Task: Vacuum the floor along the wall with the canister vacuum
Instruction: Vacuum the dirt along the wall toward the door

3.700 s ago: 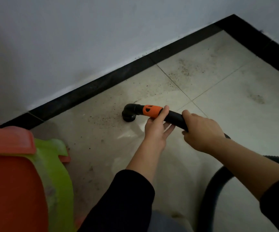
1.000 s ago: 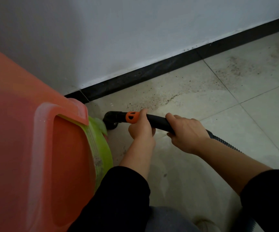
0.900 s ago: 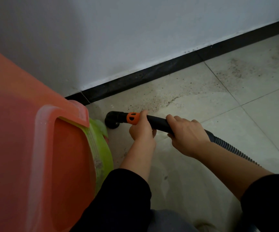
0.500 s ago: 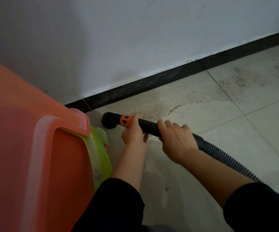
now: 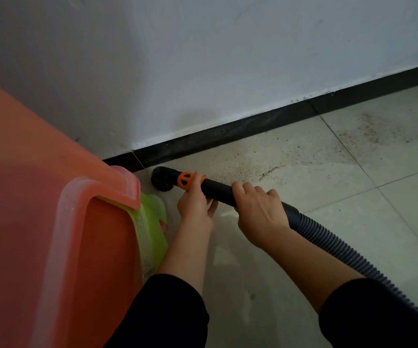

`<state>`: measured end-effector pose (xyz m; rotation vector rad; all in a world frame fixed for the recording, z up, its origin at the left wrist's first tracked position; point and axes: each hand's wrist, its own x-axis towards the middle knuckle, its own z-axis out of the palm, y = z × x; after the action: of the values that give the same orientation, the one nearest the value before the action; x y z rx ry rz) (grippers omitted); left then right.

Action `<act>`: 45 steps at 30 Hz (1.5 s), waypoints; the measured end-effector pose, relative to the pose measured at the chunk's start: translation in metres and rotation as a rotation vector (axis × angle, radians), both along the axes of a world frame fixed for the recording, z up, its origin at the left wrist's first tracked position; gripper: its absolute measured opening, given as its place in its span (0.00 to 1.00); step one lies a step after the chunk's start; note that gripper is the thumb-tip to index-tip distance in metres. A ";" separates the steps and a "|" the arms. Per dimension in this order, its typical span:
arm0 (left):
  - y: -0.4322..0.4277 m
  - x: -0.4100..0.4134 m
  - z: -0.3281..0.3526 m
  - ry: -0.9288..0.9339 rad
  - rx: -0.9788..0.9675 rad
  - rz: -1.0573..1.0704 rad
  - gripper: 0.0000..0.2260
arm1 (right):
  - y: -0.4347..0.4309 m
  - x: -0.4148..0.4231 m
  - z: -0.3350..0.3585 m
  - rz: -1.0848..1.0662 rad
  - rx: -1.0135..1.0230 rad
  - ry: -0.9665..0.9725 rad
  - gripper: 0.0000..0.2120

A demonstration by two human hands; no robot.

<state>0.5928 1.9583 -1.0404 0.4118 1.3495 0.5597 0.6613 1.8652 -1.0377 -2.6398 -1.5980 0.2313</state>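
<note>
The black nozzle (image 5: 162, 179) of the canister vacuum sits on the tiled floor (image 5: 353, 222) close against the black skirting board (image 5: 228, 136) at the foot of the white wall (image 5: 203, 59); whether it touches the board cannot be told. Behind the nozzle, the left hand (image 5: 194, 204) holds the wand (image 5: 218, 190) at its orange collar (image 5: 186, 181), thumb on top and fingers underneath. The right hand (image 5: 258, 212) is wrapped round the wand further back, just ahead of the ribbed hose (image 5: 341, 249), which trails away from the nozzle past the right sleeve (image 5: 378, 315). Left of the nozzle, a large orange plastic tub (image 5: 52, 222) closes that side off, with a green plastic piece (image 5: 152, 222) tucked under its rim, near the nozzle. Right of the nozzle, the strip of floor along the skirting lies open, scattered with dark grit (image 5: 268, 172).
</note>
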 end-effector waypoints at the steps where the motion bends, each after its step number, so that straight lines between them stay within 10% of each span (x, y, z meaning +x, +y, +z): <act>1: 0.001 -0.001 0.000 -0.010 0.005 0.003 0.16 | 0.001 0.000 -0.001 0.001 0.005 0.005 0.16; 18: -0.006 0.005 -0.011 -0.086 -0.010 -0.038 0.12 | -0.024 0.017 0.006 0.014 0.108 0.333 0.20; 45: -0.019 0.033 -0.016 -0.191 -0.008 -0.231 0.21 | -0.050 0.030 0.005 -0.142 0.159 0.241 0.17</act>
<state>0.6257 1.9390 -1.0564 0.4880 1.1038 0.3916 0.6911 1.8148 -1.0323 -2.4811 -1.2933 0.3819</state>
